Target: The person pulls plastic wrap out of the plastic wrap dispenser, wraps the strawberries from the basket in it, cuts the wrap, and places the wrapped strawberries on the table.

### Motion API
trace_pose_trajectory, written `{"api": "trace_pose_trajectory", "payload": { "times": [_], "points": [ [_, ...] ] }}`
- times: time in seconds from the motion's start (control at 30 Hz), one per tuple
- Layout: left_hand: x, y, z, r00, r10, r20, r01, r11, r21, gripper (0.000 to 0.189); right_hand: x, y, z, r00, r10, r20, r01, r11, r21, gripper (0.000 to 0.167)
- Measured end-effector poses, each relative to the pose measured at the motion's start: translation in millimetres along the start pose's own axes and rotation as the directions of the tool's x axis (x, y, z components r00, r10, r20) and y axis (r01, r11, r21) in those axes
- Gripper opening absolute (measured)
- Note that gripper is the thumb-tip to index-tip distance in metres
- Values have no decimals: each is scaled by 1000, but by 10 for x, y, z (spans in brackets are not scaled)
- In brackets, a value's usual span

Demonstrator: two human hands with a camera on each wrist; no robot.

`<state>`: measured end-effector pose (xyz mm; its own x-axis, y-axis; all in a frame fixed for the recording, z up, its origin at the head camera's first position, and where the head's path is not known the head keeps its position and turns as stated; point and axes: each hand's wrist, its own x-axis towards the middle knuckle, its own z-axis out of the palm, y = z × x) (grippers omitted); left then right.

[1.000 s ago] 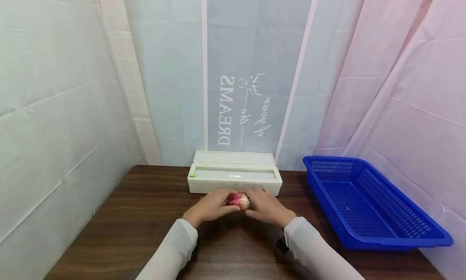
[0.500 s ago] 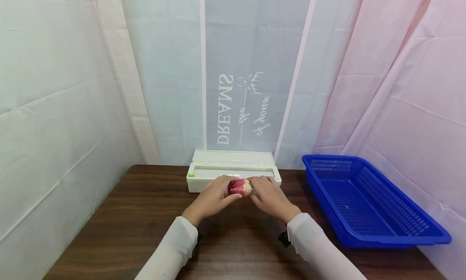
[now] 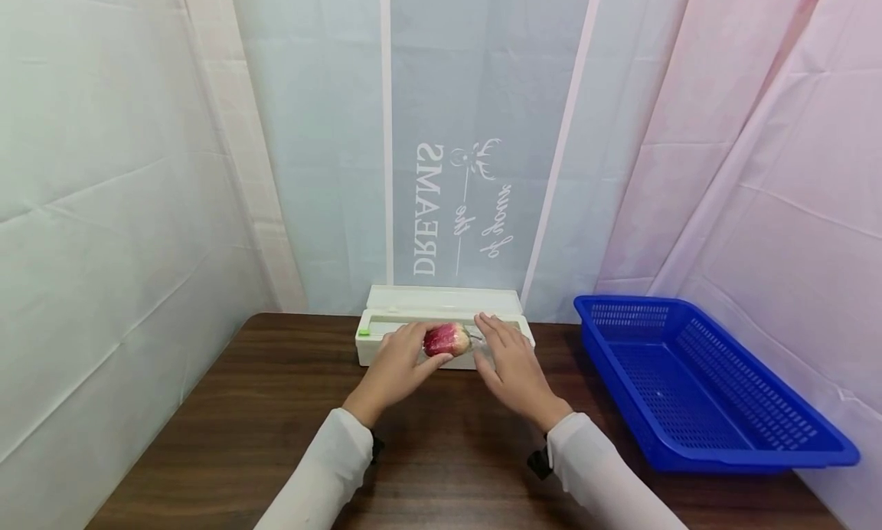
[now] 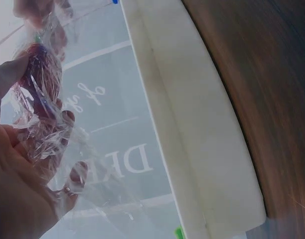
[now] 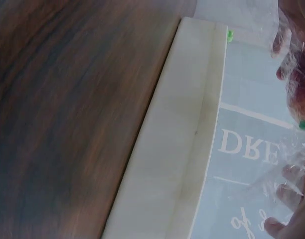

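Note:
My left hand (image 3: 394, 368) holds a red-and-cream fruit or vegetable (image 3: 446, 339) with a green stem end, its thumb in front and fingers behind. Clear cling film (image 4: 45, 142) covers the piece in wrinkles and trails loosely past the left fingers. Opposite the stem end, my right hand (image 3: 513, 368) has its fingers extended and thumb apart, with film (image 5: 291, 185) over the fingers in the right wrist view. Both hands are raised in front of a white cling film dispenser (image 3: 368, 352), lid up, a green slider (image 3: 364, 332) at its left end.
To the right stands a blue perforated plastic basket (image 3: 620, 377), its near corner past the table's right side. The dark wooden table (image 3: 276, 407) meets cloth walls (image 3: 331, 170) behind and at both sides.
Both hands have risen and moved away from the body, bringing the wrapped piece up over the dispenser's front. The right hand has drawn off the stem end and its fingers have spread.

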<state>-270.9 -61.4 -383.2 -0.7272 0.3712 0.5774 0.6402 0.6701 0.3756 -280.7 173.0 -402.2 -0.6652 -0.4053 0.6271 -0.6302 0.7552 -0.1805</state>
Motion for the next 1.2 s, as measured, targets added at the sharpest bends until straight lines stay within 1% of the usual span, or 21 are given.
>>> {"api": "trace_pose_trajectory", "payload": {
  "times": [0.07, 0.17, 0.3, 0.37, 0.43, 0.5, 0.6, 0.7, 0.83, 0.93, 1.0, 1.07, 1.13, 1.2],
  "points": [
    [6, 2, 3, 1000, 3, -14, -3, 1000, 1, 54, -4, -25, 8, 1000, 8, 2, -8, 1000, 16, 52],
    [10, 13, 7, 999, 2, -32, -2, 1000, 9, 54, -1, -61, 16, 1000, 30, 8, -31, 997, 70, 48],
    [8, 44, 17, 998, -11, -57, 10, 1000, -4, 54, -10, -76, 51, 1000, 25, 2, -25, 988, 149, 43],
    [10, 63, 30, 998, -18, -65, 17, 1000, -26, 53, -23, -83, 73, 1000, 12, 3, -12, 986, 166, 35],
    [11, 76, 48, 997, -27, -68, 23, 998, -52, 53, -33, -99, 93, 1000, -2, 7, 1, 987, 161, 28],
    [11, 84, 70, 997, -36, -69, 32, 997, -70, 52, -40, -120, 111, 1000, -5, 12, 3, 991, 134, 27],
    [4, 89, 102, 996, -46, -74, 40, 995, -88, 53, -38, -151, 142, 999, 9, 31, -11, 997, 72, 30],
    [-2, 96, 129, 996, -41, -83, 33, 995, -98, 53, -36, -178, 183, 998, 35, 49, -36, 999, 20, 33],
    [-4, 103, 167, 994, -30, -101, 20, 995, -101, 54, -16, -230, 228, 993, 80, 83, -81, 997, 15, 37],
    [2, 105, 192, 993, -32, -116, 20, 995, -99, 54, 19, -292, 240, 982, 136, 131, -145, 988, 60, 37],
    [8, 106, 206, 992, -34, -124, 21, 995, -100, 54, 44, -332, 244, 968, 178, 176, -194, 978, 79, 37],
    [14, 110, 215, 991, -34, -130, 20, 994, -106, 54, 62, -377, 240, 950, 218, 223, -243, 966, 90, 40],
    [18, 115, 224, 991, -29, -131, 14, 993, -113, 53, 76, -408, 247, 935, 236, 265, -263, 962, 68, 42],
    [21, 121, 236, 992, -22, -125, 7, 993, -122, 53, 89, -434, 258, 924, 235, 301, -263, 963, 54, 41]
  ]
}}
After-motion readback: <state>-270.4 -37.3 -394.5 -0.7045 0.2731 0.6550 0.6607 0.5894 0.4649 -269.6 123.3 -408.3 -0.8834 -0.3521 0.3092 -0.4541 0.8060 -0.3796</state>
